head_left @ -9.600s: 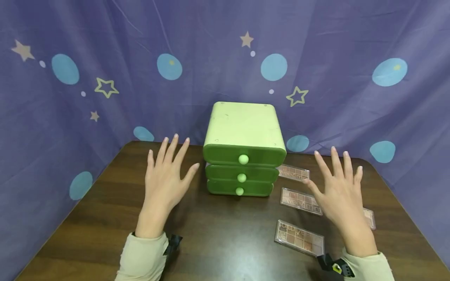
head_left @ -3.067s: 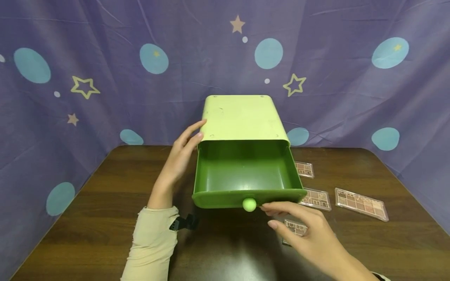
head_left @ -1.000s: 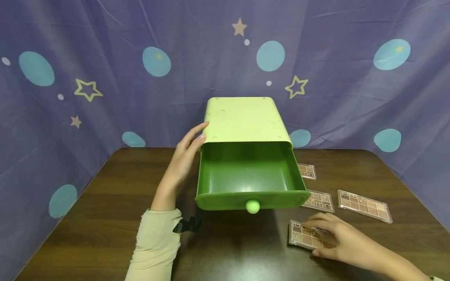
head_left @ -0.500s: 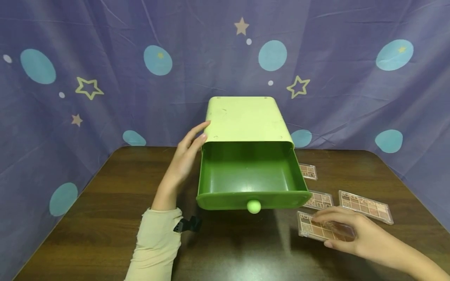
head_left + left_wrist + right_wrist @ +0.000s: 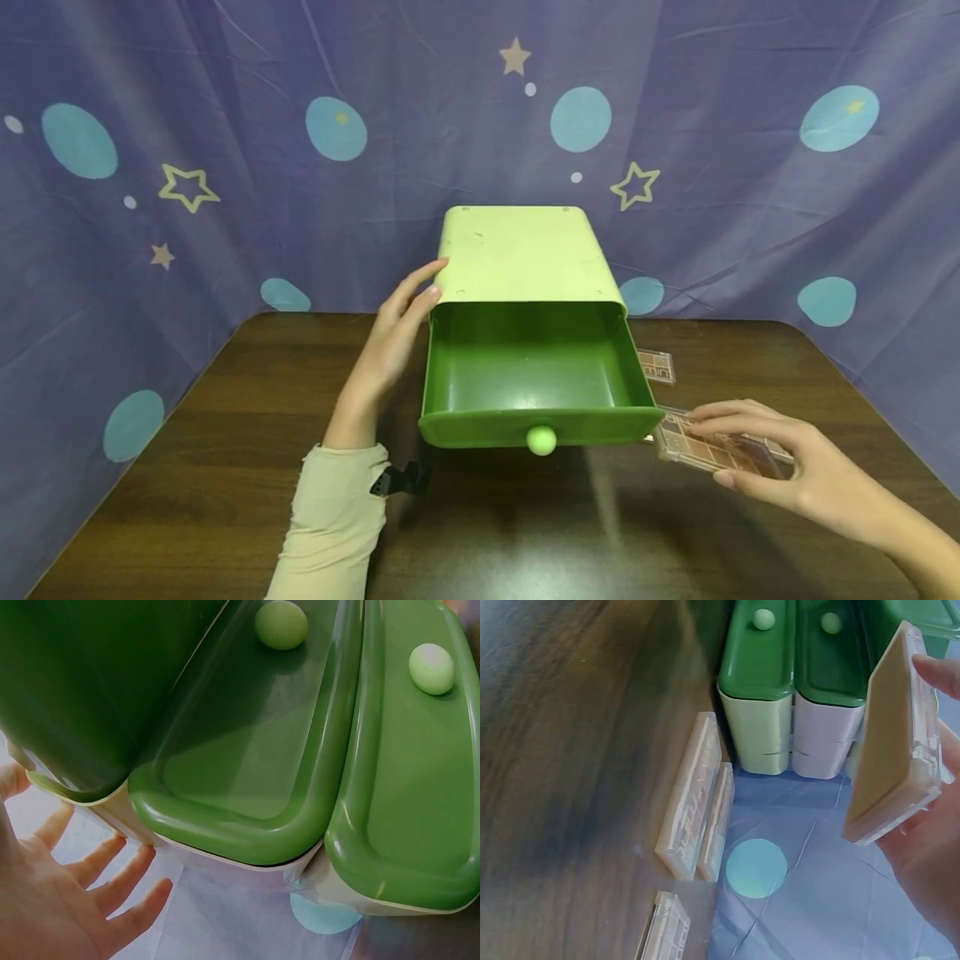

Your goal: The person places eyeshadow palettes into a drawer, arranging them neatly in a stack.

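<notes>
Holding a flat clear plastic eyeshadow palette (image 5: 720, 448) above the dark brown wooden counter (image 5: 187, 467), the right hand (image 5: 795, 467) pinches it between curled fingers on top and the thumb underneath; this grip is closed on the palette's right part. The palette hangs in the air just to the right of the pulled-out dark green plastic top drawer (image 5: 532, 375), level with its front right corner. The right wrist view shows the same palette (image 5: 896, 742) raised clear of the counter, its pale underside towards the camera.

The left hand (image 5: 390, 342) rests with straight, relaxed fingers against the left side of the pale green plastic three-drawer cabinet (image 5: 517, 250), near its top front corner; its grip is open and has hold of nothing. The left wrist view shows those fingers (image 5: 112, 877) spread beside the cabinet's lower edge.

The top drawer has a round pale green knob (image 5: 542, 440) at its front. Another palette (image 5: 656, 365) lies on the counter to the right of the cabinet, partly hidden behind the drawer. Behind hangs a purple cloth backdrop (image 5: 225, 125) printed with stars and blue ovals.
</notes>
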Tool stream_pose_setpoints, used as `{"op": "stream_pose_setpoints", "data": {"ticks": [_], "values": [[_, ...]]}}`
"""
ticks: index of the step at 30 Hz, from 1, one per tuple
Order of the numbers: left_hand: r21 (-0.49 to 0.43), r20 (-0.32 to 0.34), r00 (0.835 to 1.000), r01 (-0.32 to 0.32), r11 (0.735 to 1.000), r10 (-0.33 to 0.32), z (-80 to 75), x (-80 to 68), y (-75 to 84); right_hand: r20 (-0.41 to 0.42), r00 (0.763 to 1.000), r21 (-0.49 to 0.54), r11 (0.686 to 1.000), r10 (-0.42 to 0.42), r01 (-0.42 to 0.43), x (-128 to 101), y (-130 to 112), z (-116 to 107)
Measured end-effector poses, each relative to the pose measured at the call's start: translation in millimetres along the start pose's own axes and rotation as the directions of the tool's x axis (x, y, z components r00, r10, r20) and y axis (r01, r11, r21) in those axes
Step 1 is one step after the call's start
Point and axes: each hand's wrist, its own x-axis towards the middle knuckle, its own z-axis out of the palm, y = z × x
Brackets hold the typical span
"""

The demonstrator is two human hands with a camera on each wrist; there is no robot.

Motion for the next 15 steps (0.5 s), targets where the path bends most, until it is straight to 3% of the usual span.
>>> {"op": "stream_pose_setpoints", "data": {"ticks": [7, 15], "values": [[-0.010, -0.010, 1.000, -0.002, 1.000, 0.001, -1.5, -0.2, -0.2, -0.058, 0.998, 0.118, 0.993, -0.024, 0.031, 9, -3, -9], [-0.011, -0.009, 1.000, -0.003, 1.000, 0.003, -0.3, -0.4, 0.7, -0.143, 0.977, 0.284, 0.939, -0.158, 0.193, 19, -3, -15]]}}
